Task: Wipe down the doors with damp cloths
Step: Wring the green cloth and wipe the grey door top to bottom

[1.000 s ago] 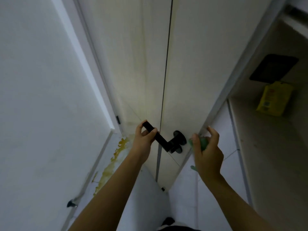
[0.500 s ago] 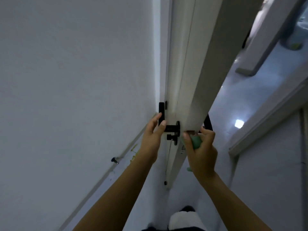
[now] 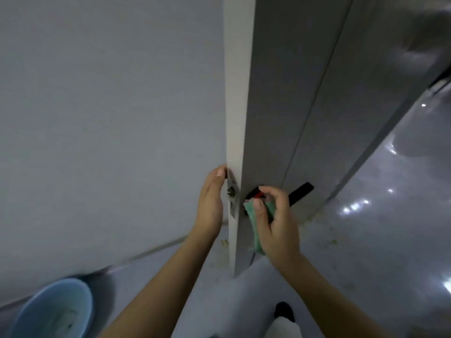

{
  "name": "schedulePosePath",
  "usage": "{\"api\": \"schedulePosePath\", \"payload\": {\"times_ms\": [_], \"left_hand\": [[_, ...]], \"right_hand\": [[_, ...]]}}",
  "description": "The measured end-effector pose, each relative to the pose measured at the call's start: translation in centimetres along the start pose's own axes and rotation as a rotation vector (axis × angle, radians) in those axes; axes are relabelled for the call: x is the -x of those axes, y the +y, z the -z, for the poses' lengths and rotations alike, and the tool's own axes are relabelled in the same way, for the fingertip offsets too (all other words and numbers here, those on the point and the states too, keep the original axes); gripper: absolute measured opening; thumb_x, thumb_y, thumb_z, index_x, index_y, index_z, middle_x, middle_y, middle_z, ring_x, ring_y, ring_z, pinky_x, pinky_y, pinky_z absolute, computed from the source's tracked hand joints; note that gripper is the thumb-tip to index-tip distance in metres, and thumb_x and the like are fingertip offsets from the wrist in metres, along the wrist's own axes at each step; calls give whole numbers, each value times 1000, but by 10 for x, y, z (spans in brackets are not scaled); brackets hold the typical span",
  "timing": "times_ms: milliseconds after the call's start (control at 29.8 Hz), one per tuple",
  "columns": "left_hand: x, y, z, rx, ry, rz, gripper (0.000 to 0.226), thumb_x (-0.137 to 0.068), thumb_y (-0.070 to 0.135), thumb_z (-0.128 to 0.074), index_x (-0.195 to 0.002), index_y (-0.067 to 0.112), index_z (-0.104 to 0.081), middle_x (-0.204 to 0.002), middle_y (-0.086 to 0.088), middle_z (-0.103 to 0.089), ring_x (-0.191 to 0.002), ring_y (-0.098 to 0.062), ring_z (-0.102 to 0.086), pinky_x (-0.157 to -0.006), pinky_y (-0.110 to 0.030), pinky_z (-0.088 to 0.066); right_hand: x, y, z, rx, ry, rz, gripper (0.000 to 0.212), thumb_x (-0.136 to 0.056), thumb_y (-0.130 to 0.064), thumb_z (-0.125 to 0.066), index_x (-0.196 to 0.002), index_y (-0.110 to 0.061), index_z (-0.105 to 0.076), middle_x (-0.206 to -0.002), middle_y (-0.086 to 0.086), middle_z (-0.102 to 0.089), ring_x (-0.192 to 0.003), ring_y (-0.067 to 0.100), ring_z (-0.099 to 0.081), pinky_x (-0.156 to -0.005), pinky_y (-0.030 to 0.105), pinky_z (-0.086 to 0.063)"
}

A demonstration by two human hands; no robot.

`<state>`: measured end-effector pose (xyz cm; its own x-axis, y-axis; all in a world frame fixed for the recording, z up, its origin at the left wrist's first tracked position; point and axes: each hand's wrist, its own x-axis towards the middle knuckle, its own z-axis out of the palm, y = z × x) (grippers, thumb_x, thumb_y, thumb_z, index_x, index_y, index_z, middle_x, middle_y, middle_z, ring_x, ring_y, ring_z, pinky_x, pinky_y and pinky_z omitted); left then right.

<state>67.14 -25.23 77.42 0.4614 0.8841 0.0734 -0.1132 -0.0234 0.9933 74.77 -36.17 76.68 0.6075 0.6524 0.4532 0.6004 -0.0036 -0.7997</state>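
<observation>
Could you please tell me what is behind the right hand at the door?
The right hand grips a green cloth against the black door handle; only the lever's end shows, its base mostly covered.

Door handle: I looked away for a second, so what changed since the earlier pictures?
The left hand let go of the inner handle and now rests at the door edge. The right hand moved the green cloth onto the outer black handle. The cloth stayed gripped.

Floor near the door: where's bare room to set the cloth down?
Bare floor right of the door, toward the reflections. Also between the blue basin and the door's foot. Crowded at the latch: left hand, right hand gripping the green cloth.
</observation>
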Motion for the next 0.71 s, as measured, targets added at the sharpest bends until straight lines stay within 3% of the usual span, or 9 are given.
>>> {"api": "schedulePosePath", "payload": {"times_ms": [67,134,202,302,403,504,571,705], "left_hand": [[-15,1,0,2,90,-63,48,-95,40,-32,-119,14,-63,-120,0,-65,-113,-12,-57,-87,-13,-43],[-29,2,-2,23,148,-111,44,-99,34,-28,-116,17,-64,-118,1,-66,-112,-12,-58,-85,-11,-43],[-43,2,-4,22,189,-122,45,-103,30,-22,-119,20,-64,-120,4,-65,-115,-10,-57,-89,-15,-43],[-62,2,-5,1,246,-88,49,-105,31,-16,-129,17,-57,-129,5,-60,-123,-8,-51,-97,-21,-40],[-67,10,-11,-6,308,-58,49,-105,33,-13,-134,20,-51,-132,12,-56,-121,1,-48,-90,-11,-37],[-49,17,-27,-21,464,-102,35,-102,40,-27,-120,35,-57,-115,31,-58,-108,17,-49,-78,0,-37],[-31,15,-39,-3,538,-102,29,-95,47,-39,-106,32,-61,-98,26,-64,-95,11,-57,-75,-4,-40],[-20,16,-50,83,336,-8,35,-82,42,-57,-101,14,-67,-88,8,-71,-84,-4,-65,-71,-11,-47]], "right_hand": [[-20,6,-1,-98,-159,25,29,-95,-42,-40,-113,-22,-49,-97,-26,-52,-86,-2,-55,-69,8,-44],[-38,13,1,-173,-296,46,19,-96,-34,-37,-111,-24,-45,-99,-18,-55,-88,3,-57,-74,21,-48],[-55,20,5,-217,-411,46,15,-96,-33,-33,-105,-26,-43,-92,-11,-55,-81,7,-57,-69,28,-49],[-81,29,10,-240,-507,102,10,-100,-29,-34,-93,-32,-40,-77,-10,-50,-67,7,-52,-54,20,-40],[-103,37,11,-245,-560,151,10,-100,-18,-40,-90,-19,-43,-66,-12,-43,-59,-2,-48,-52,11,-35],[-119,40,8,-282,-594,131,12,-98,-19,-45,-87,-14,-45,-64,-12,-41,-57,-3,-47,-53,11,-34],[-128,36,5,-317,-611,111,15,-95,-29,-47,-85,-18,-46,-66,-11,-44,-59,-3,-47,-55,11,-35],[-144,23,0,-387,-629,67,20,-88,-42,-49,-82,-22,-50,-74,-8,-55,-66,-2,-53,-60,10,-42]]}}
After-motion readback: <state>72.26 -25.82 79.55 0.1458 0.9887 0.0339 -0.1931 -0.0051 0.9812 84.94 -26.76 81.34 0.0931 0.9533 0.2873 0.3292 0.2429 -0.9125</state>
